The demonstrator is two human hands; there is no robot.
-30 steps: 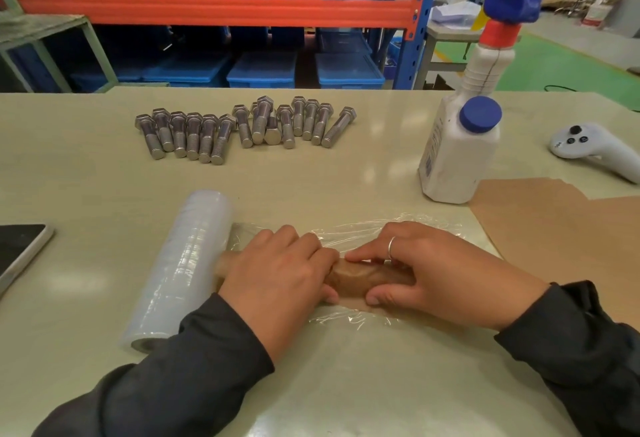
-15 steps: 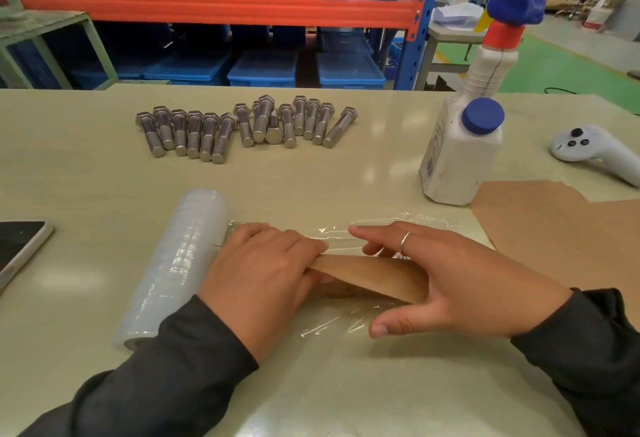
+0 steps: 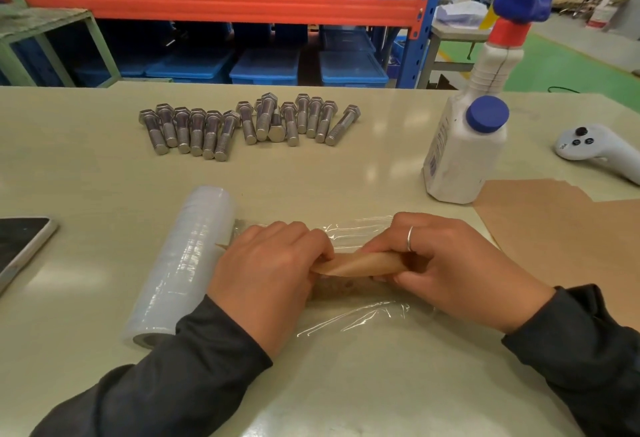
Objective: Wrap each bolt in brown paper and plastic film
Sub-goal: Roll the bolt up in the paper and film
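1. The step in hand looks like the paper stage of one wrap: both hands work a piece of brown paper (image 3: 360,263) around a bolt that lies crosswise in front of the person; the bolt itself is hidden under paper and hands, so only a brown roll shows between them.
2. The left hand (image 3: 266,270) has its fingers curled down over the left end of the roll, clamped on the paper; the right hand (image 3: 446,263) pinches the loose paper flap between thumb and fingers, the flap lifted off the roll.
3. The roll rests on a sheet of plastic film (image 3: 356,319) spread flat on the table (image 3: 104,177); the film roll (image 3: 180,263) lies just beside the left hand.
4. The unwrapped bolts (image 3: 249,121) lie in a row well apart, toward the far edge; more brown paper sheets (image 3: 561,229) lie to the right, near a white bottle (image 3: 460,156).
5. Judging by this, the next move calls for laying the flap down tight over the roll, then rolling the bundle into the film; the flap could spring open if either grip eases.
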